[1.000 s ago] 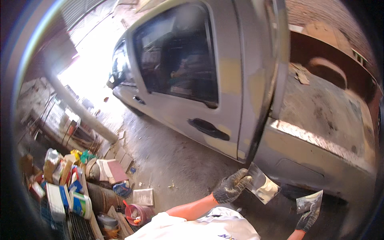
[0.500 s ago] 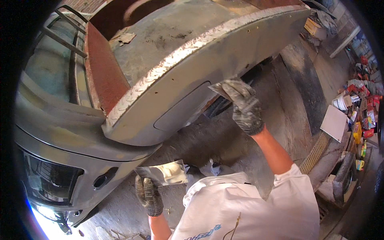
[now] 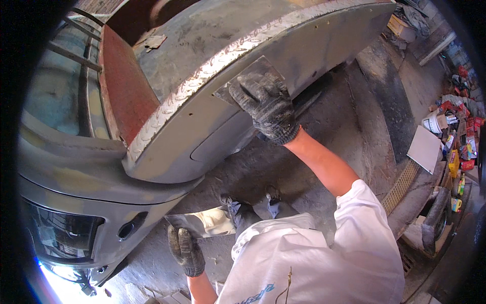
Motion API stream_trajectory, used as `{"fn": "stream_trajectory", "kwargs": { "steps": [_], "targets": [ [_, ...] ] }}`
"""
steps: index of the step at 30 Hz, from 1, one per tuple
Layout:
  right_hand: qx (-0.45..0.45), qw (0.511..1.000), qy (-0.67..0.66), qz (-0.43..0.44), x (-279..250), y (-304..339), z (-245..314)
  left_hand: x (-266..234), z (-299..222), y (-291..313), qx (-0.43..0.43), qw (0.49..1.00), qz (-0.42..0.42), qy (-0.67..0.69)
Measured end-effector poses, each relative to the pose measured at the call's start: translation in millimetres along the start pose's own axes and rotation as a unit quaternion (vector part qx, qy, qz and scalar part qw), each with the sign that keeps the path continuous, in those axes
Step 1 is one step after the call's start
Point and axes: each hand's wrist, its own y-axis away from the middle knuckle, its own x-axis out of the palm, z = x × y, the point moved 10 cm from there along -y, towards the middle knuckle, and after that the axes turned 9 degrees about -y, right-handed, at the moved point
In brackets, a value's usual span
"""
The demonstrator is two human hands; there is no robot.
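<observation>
A: Pressing against the side of the truck bed (image 3: pixel 212 126), the right hand (image 3: pixel 266 104) wears a dark, dusty glove and holds a flat metal spreader (image 3: pixel 251 71). Its fingers lie spread over the blade, which sits flush on the grey panel just under the strip of ribbed plate (image 3: pixel 202 76) along the top edge.

B: And the left hand?

A: The left hand (image 3: pixel 186 250), also gloved, is closed around the lower edge of a shiny metal board (image 3: pixel 200 224) held low, near the person's waist. A pale patch of filler (image 3: pixel 215 220) lies on the board.

B: Where does the board sit relative to the truck?

A: Well below the panel and apart from it, just beside the cab door (image 3: pixel 76 223) with its dark handle recess.

B: What surrounds the work?

A: A dusty concrete floor (image 3: pixel 354 126); a white sheet (image 3: pixel 425 148) lies on it to the right, next to a clutter of coloured cans and boxes (image 3: pixel 458 147). The person wears a white shirt (image 3: pixel 314 258).
</observation>
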Motion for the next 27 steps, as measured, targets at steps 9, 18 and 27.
{"fn": "stream_trajectory", "kwargs": {
  "steps": [9,18,27],
  "targets": [
    [-0.003,1.0,-0.001,-0.008,34,10,-11,-2,10,-3,0.002,1.0,-0.021,0.012],
    [0.041,0.997,-0.036,0.049,13,25,-22,11,6,-12,-0.019,1.0,-0.007,-0.007],
    [0.015,0.999,0.004,0.052,21,2,-6,8,3,-12,-0.016,0.999,-0.032,-0.006]
  ]
}}
